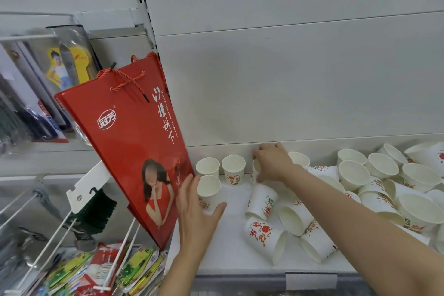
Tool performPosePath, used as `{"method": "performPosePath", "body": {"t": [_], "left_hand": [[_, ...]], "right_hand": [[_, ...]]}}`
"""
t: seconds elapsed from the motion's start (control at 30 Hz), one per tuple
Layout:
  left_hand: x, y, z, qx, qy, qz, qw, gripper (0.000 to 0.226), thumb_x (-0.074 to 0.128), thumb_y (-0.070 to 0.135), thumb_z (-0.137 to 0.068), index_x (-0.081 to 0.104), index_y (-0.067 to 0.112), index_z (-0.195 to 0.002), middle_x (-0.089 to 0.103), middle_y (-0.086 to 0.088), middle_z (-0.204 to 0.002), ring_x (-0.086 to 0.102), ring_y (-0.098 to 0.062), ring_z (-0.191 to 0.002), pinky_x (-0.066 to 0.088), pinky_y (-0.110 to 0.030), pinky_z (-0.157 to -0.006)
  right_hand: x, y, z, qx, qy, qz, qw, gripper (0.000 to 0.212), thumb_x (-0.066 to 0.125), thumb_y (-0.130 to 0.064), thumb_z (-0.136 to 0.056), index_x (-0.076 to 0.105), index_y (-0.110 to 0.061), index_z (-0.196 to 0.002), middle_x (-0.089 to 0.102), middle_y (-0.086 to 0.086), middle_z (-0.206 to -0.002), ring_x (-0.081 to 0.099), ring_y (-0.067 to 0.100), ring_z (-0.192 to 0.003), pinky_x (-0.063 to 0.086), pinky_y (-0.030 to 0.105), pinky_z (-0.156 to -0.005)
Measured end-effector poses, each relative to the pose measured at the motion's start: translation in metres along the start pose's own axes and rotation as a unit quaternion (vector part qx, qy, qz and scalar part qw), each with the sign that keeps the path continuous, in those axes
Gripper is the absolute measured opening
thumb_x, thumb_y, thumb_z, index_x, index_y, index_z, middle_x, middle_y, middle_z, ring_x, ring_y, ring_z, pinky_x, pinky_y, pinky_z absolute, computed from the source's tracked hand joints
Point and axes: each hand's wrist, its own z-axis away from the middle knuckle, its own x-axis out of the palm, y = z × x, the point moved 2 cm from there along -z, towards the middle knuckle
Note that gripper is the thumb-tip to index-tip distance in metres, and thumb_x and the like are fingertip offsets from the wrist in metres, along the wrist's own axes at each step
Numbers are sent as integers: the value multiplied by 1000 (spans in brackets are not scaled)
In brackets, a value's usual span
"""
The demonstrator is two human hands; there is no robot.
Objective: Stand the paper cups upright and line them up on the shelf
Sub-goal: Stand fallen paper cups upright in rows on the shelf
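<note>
Three paper cups stand upright at the far left of the white shelf (230,257). The right hand (272,163) grips a fourth cup (256,170) beside them at the back. The left hand (195,206), fingers straight, cradles the near upright cup (208,190). Tipped cups (264,238) lie right. A red gift bag (134,146) hangs left.

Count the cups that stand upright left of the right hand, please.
3: back-left cup, the cup beside it, and the front cup at the left hand. The right hand covers another.
</note>
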Motion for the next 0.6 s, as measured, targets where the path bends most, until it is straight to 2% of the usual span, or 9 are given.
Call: {"method": "performPosePath", "body": {"t": [0.07,0.17,0.23,0.3,0.43,0.5,0.6], "left_hand": [[-4,12,10,47,-10,25,999,84,86,30,-68,44,25,-141,36,11,-147,32,-8,-137,31,-33,-111],[-2,28,26,122,-89,45,988,75,75,50,-74,45,31,-140,39,19,-145,36,-8,-136,32,-29,-111],[7,35,35,157,-150,57,974,74,74,55,-72,46,36,-138,39,26,-143,37,-2,-134,29,-21,-111],[18,40,43,195,-204,57,958,78,76,56,-67,46,38,-137,40,27,-142,38,1,-132,30,-22,-109],[33,43,53,274,-273,22,922,82,74,53,-66,40,41,-140,38,20,-145,35,-2,-132,28,-25,-107],[38,42,55,295,-292,6,910,80,71,48,-65,40,42,-139,38,17,-146,36,-5,-131,26,-23,-106],[44,41,58,319,-296,-28,900,76,68,47,-66,42,40,-137,42,15,-142,40,-12,-126,27,-24,-104]], "right_hand": [[-2,-2,-6,-13,-14,14,1000,64,75,-48,-62,56,-24,-118,56,1,-115,50,22,-110,30,34,-95],[0,-6,-13,-14,-24,20,999,70,76,-56,-61,57,-24,-121,60,0,-115,50,22,-112,33,34,-95],[4,-6,-12,-8,-18,-19,1000,74,78,-52,-62,55,-22,-125,59,2,-117,49,24,-113,35,32,-91],[8,-3,-6,4,-2,-64,998,77,80,-48,-64,52,-20,-130,55,3,-123,46,23,-118,37,29,-90],[14,4,16,34,42,-194,979,87,83,-47,-62,47,-21,-137,45,1,-139,36,21,-131,35,31,-103],[14,7,28,45,90,-254,962,82,82,-46,-65,50,-19,-135,49,2,-138,38,23,-130,30,32,-107],[11,8,50,65,206,-285,934,52,78,-36,-74,63,-16,-120,64,1,-117,50,25,-113,37,37,-99]]}}
